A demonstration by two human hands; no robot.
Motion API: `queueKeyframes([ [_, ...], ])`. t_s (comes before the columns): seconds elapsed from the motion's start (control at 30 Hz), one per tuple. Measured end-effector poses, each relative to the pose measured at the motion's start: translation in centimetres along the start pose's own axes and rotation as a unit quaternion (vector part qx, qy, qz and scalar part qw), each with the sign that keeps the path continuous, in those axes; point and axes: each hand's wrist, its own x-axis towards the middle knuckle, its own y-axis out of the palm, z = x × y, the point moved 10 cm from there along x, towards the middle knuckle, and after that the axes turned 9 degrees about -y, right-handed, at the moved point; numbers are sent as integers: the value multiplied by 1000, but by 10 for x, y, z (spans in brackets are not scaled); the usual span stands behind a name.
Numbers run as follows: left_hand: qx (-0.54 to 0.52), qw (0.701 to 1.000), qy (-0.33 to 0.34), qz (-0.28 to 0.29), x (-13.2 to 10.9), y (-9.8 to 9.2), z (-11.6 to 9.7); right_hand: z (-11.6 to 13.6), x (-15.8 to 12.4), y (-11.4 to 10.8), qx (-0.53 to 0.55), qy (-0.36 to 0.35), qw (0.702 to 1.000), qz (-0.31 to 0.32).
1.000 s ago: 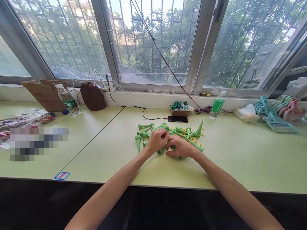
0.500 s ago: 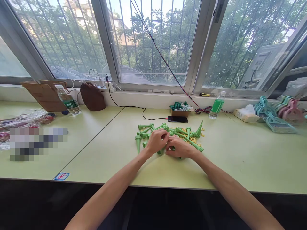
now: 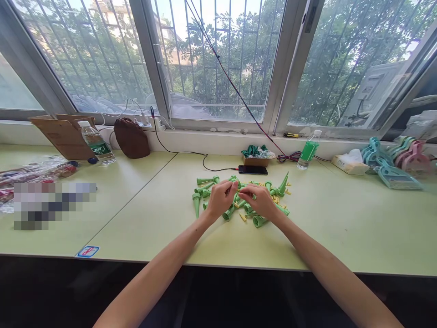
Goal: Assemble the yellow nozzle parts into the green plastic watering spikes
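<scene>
A heap of green plastic cone spikes [image 3: 205, 187] mixed with small yellow pieces [image 3: 242, 217] lies on the pale green table [image 3: 341, 218]. My left hand [image 3: 220, 200] and my right hand [image 3: 261, 200] hover just above the heap, fingertips meeting over its middle. Both hands have their fingers curled in a pinch on a green spike piece [image 3: 239, 191] held between them. One green cone [image 3: 260, 222] lies just below my right hand. What the fingertips hide I cannot make out.
A black phone [image 3: 253, 170] on a cable, a small box [image 3: 256, 159] and a green-labelled bottle [image 3: 309, 152] stand behind the heap. A brown bag [image 3: 131, 137], a water bottle [image 3: 97, 143] and a cardboard box [image 3: 64, 134] sit far left; coloured hangers [image 3: 392, 164] far right.
Both hands have lifted off the table and moved a little away from me, over the heap. Cones and a yellow piece that my right hand covered now show.
</scene>
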Motion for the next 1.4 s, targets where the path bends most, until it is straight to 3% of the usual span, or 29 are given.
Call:
queueKeyframes([
  [0.2, -2, 999, 25, 22, -2, 5, -7, -20, -5, -19, 13, 95, 991, -97],
  [0.5, 20, 991, 64, 113, -13, 25, -14, -18, -8, -25, 23, 114, 985, -131],
  [1.4, 7, 996, 40, 80, -8, 20, -9, -24, -11, -19, 64, 137, 979, -133],
])
